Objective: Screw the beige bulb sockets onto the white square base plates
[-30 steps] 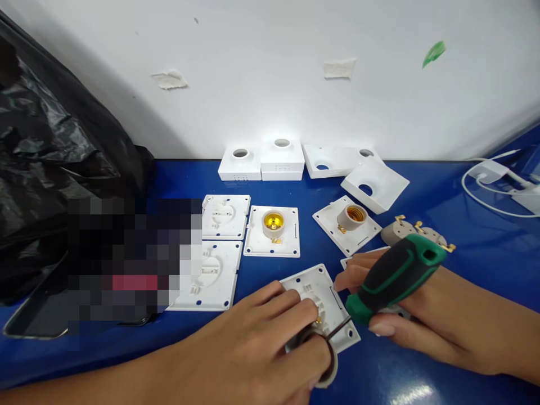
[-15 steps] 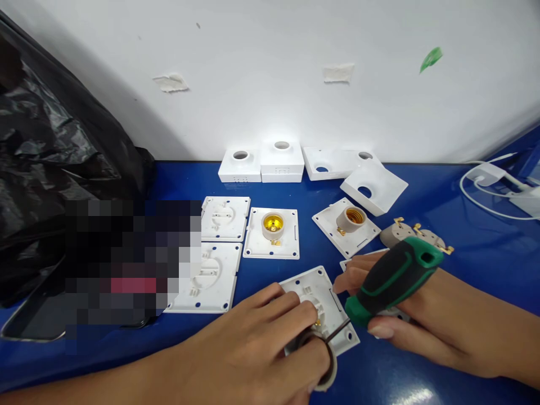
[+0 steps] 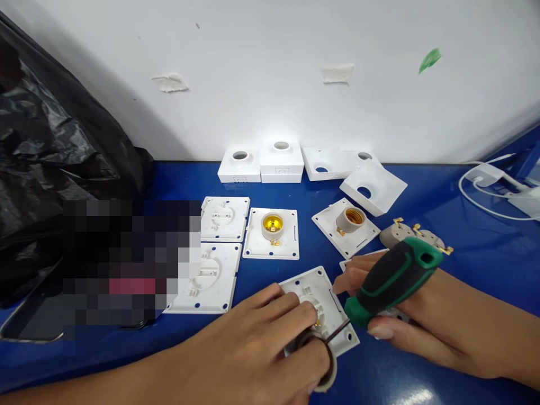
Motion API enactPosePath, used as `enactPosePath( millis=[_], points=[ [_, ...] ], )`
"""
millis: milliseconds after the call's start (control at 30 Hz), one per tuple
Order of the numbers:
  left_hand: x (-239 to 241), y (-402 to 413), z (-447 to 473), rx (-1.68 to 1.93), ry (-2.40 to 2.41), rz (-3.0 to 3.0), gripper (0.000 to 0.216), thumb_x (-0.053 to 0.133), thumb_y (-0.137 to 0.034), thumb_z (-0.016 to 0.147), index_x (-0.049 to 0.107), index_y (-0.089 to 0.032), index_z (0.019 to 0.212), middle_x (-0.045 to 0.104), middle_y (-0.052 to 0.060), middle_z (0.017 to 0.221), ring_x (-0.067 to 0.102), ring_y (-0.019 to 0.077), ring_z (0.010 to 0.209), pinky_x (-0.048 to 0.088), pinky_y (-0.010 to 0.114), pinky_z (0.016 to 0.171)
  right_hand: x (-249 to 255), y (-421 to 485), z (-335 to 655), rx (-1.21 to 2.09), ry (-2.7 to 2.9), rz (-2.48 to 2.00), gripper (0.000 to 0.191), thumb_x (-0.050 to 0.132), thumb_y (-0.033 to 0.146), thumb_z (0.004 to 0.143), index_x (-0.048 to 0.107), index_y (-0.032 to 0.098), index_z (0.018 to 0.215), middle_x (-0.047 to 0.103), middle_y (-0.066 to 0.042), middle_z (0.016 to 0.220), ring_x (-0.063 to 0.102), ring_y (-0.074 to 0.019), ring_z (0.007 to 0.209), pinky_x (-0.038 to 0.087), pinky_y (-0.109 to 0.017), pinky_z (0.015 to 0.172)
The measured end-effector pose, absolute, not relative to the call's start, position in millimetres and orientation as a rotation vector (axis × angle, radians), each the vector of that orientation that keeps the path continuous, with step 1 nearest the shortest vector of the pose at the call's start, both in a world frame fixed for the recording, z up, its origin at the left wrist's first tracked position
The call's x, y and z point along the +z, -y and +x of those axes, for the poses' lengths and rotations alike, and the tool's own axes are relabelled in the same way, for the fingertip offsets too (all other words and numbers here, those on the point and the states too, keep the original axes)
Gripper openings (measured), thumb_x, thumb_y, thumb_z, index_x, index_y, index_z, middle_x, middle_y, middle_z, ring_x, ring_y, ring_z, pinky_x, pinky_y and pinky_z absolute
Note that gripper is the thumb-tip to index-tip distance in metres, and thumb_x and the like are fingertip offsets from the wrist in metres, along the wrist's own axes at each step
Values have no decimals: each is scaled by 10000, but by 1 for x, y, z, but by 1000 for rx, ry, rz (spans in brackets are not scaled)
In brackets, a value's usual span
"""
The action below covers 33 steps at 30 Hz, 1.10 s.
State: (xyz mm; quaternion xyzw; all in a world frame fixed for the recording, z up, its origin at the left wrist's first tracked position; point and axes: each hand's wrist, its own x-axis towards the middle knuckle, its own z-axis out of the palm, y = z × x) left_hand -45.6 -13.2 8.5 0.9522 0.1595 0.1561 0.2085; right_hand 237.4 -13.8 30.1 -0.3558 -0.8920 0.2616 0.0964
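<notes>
My left hand [image 3: 261, 343] presses down on a white square lamp-holder plate [image 3: 327, 289] near the table's front, fingers curled round the socket in its middle; a tape ring sits on the thumb. My right hand [image 3: 426, 318] is closed on a green and black screwdriver [image 3: 394, 278], whose thin shaft slants down left to the plate beside my left thumb. Two beige loose sockets with brass tabs [image 3: 400, 232] lie just behind the screwdriver handle.
On the blue table [image 3: 485, 242] lie more white plates: two backs [image 3: 223, 218], one with a brass socket [image 3: 273, 232], another tilted [image 3: 346, 226]. Several white covers [image 3: 281, 160] line the wall. Black plastic bag [image 3: 46, 152] at left, white cable and charger [image 3: 489, 174] at right.
</notes>
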Motion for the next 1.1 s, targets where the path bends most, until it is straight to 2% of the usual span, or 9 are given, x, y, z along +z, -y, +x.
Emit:
enactPosePath(
  millis=[167, 367, 567, 767, 933, 1100],
  points=[
    [9, 13, -45, 417, -435, 2667, 73, 591, -138, 1045, 629, -195, 1070, 687, 44, 1068, 645, 219, 992, 516, 403, 1068, 29, 14, 239, 759, 2617, -1070, 419, 386, 458, 1128, 728, 217, 1118, 762, -76, 1128, 709, -236, 997, 538, -385, 905],
    [7, 10, -42, 443, -438, 2661, 66, 619, -132, 1035, 626, -196, 1047, 679, 32, 1043, 645, 207, 961, 526, 385, 1047, 30, 14, 238, 763, 2625, -1060, 422, 405, 454, 1122, 733, 216, 1002, 769, -71, 1092, 722, -231, 950, 552, -379, 867],
    [7, 11, -43, 413, -440, 2666, 56, 607, -140, 1042, 629, -189, 1060, 681, 40, 1061, 641, 215, 980, 528, 399, 1045, 30, 14, 238, 742, 2623, -1070, 418, 391, 466, 1126, 712, 221, 1017, 768, -63, 1135, 723, -235, 999, 546, -383, 900],
    [10, 13, -45, 425, -451, 2661, 72, 629, -136, 1026, 624, -199, 1059, 687, 37, 1048, 642, 207, 971, 531, 379, 1044, 30, 13, 237, 738, 2622, -1054, 449, 389, 467, 1126, 726, 215, 971, 777, -69, 1093, 727, -228, 940, 556, -376, 853],
    [10, 12, -44, 426, -452, 2640, 71, 627, -147, 1029, 625, -202, 1074, 694, 43, 1067, 643, 214, 986, 527, 387, 1058, 28, 15, 239, 740, 2631, -1055, 481, 342, 487, 1134, 717, 217, 999, 773, -85, 1127, 727, -244, 994, 555, -395, 884],
    [9, 12, -43, 436, -451, 2665, 68, 608, -133, 1044, 634, -194, 1059, 689, 36, 1057, 655, 214, 969, 536, 392, 1043, 28, 14, 240, 736, 2636, -1037, 447, 344, 461, 1139, 700, 223, 1008, 764, -66, 1138, 724, -233, 997, 553, -387, 895]
  ],
)
